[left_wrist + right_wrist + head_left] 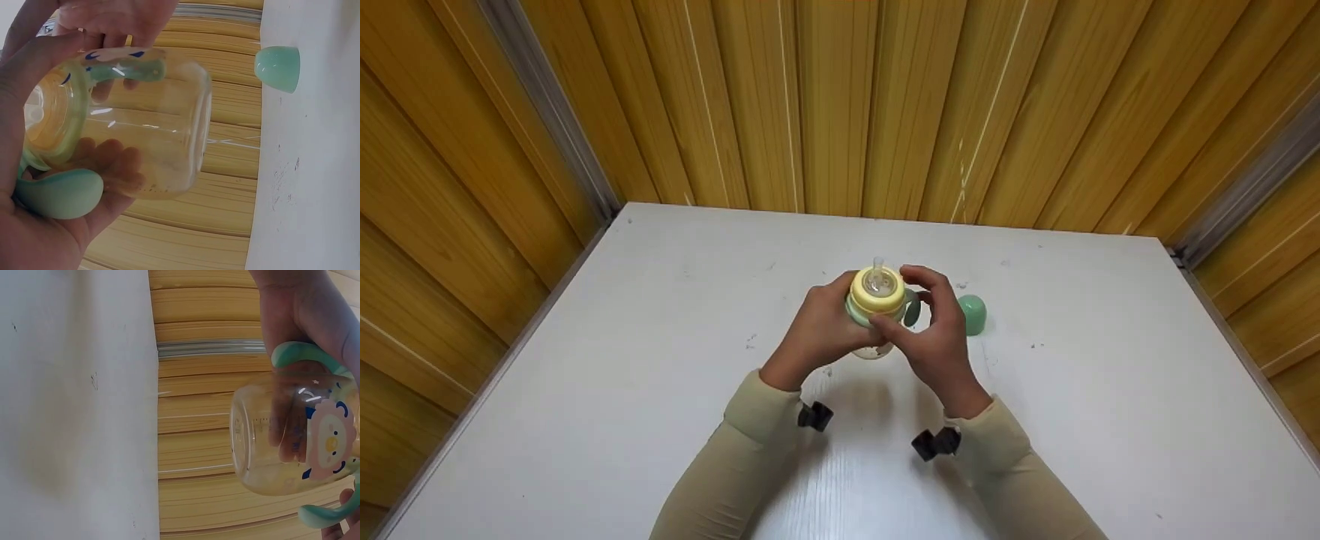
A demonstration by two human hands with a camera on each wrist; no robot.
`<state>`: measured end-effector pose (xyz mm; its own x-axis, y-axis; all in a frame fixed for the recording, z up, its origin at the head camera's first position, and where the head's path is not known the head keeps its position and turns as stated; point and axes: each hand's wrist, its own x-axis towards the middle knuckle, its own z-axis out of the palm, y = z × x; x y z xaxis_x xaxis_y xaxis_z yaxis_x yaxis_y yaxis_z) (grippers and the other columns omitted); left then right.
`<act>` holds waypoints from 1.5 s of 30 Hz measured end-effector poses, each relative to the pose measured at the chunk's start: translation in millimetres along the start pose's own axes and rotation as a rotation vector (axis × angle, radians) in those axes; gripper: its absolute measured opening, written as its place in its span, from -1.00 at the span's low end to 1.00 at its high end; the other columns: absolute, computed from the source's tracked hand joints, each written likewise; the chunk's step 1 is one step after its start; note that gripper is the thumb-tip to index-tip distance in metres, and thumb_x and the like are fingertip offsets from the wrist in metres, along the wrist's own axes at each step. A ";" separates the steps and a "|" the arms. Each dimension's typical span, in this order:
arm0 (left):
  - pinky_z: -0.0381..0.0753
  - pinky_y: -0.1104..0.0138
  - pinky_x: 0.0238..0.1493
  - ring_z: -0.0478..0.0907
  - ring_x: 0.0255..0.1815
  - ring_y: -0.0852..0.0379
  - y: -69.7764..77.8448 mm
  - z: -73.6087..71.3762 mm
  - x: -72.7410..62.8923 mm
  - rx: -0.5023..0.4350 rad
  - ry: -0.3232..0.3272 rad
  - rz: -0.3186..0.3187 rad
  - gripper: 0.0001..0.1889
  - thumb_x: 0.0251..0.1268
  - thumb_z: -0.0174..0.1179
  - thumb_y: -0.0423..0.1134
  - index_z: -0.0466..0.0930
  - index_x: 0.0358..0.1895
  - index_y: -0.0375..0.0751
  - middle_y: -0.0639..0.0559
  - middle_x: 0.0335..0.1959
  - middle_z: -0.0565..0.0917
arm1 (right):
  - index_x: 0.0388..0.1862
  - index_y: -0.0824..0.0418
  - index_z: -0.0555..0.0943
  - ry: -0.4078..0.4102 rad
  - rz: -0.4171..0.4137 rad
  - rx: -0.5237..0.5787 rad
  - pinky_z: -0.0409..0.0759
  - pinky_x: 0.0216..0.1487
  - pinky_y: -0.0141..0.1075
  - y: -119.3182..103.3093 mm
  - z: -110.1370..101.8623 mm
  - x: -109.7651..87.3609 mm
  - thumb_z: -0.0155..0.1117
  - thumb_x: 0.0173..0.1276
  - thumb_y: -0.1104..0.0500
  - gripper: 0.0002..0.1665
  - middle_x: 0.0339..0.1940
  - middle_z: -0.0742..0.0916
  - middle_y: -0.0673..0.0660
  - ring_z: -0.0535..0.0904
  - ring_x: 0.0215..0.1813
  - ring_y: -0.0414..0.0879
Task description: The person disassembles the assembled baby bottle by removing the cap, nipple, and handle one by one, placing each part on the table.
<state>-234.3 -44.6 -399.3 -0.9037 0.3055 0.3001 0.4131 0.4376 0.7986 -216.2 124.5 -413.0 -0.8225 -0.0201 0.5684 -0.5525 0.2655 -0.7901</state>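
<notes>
A clear baby bottle point(163, 129) with a yellow collar ring point(891, 301), a clear spout and two green handles point(304, 354) is held upright above the table. My left hand point(826, 327) grips it from the left, with fingers behind the clear body in both wrist views. On the right, my right hand point(939, 343) curls its thumb and fingers around the ring area beside a handle. The right wrist view shows a pink cartoon animal print point(331, 441) on the body. Beyond the right hand stands a green domed cap point(973, 315) on the table.
The white table point(660, 360) has small dark scuffs. Wood-patterned panels point(840, 105) stand behind it and along both sides, with grey metal strips at the corners. A black wrist device point(815, 416) is on the left cuff, another point(936, 444) on the right.
</notes>
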 end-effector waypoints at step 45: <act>0.63 0.24 -0.02 0.62 -0.05 0.19 -1.5 -0.4 0.6 -0.027 -0.036 0.016 -0.25 -0.15 0.52 0.00 0.48 0.22 -0.08 0.09 0.01 0.68 | 0.29 0.04 0.39 -0.117 0.062 0.027 0.36 0.31 -0.11 -3.7 -3.1 0.7 0.38 0.23 0.08 -0.34 0.22 0.54 -0.05 0.41 0.27 -0.17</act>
<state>-235.6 -45.4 -400.1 -0.8921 0.3424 0.2947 0.4241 0.4097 0.8077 -214.4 126.5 -408.9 -0.8645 -0.1176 0.4886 -0.5021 0.2433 -0.8299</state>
